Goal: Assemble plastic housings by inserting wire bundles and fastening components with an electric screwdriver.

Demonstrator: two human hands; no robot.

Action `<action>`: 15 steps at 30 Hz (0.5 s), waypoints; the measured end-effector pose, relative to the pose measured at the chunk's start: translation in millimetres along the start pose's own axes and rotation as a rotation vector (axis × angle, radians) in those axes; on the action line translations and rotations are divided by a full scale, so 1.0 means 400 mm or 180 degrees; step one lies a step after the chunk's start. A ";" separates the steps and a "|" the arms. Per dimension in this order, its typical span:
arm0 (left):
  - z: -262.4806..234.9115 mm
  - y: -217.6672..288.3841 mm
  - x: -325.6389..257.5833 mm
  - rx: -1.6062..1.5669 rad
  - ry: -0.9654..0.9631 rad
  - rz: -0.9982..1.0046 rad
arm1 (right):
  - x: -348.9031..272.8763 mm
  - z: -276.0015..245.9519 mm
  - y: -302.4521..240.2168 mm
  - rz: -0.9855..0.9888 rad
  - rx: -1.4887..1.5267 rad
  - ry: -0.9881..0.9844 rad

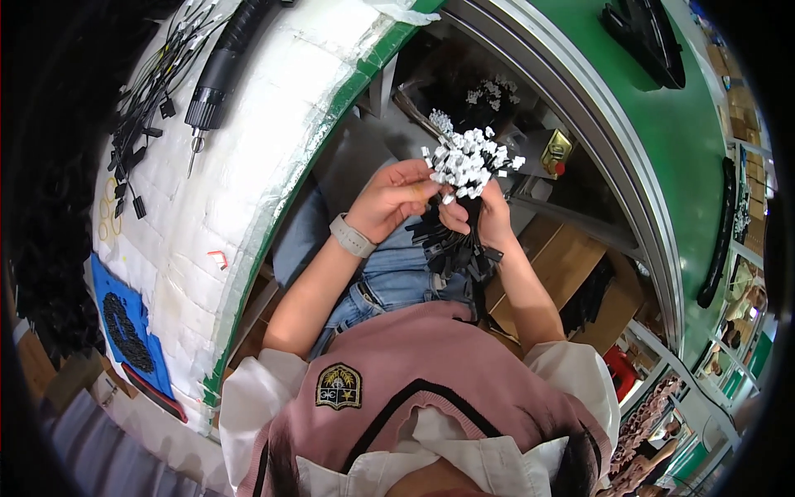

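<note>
Over my lap is a bundle of cable leads with white connectors (468,166) clustered at its top and black plugs (455,244) hanging below. My right hand (489,217) is closed around the middle of this bundle from the right side. On the other side, my left hand (393,199) has its fingers pinched together against the bundle, just below the white ends. A small yellowish trace shows at the left fingers, too small to make out. Most of the leads between the two ends are hidden by my hands.
On the white padded bench (273,108) to the left lie an electric screwdriver (217,87), loose cables with black plugs (137,153), yellow rubber bands (108,211) and a blue pad (149,311) with small black pieces. A black molded part (646,41) rests on the green surface at right.
</note>
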State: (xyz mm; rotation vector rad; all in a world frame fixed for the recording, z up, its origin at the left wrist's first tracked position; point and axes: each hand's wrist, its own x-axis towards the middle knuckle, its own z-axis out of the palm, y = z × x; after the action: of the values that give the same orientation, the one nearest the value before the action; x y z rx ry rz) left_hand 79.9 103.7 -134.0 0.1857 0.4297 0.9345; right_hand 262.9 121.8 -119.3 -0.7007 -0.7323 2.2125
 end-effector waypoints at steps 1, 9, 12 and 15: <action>0.010 -0.006 0.002 0.0242 0.0363 0.0060 | 0.005 0.011 0.005 0.0041 0.0261 -0.0052; -0.135 -0.050 -0.060 0.0807 0.1214 0.0565 | -0.016 0.087 -0.040 0.0334 0.1339 0.0059; -0.170 -0.069 -0.106 -0.0088 0.0968 0.0657 | -0.043 0.155 -0.097 0.0262 0.0954 -0.0167; -0.172 -0.055 -0.132 -0.0382 0.1053 0.0946 | -0.033 0.245 -0.167 0.0342 0.0174 -0.0760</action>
State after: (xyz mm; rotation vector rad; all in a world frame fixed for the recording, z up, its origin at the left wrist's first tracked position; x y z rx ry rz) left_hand 39.0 46.1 -188.7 -0.0177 0.6606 1.2869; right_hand 236.0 123.1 -3.1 -0.4628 -0.7629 2.4330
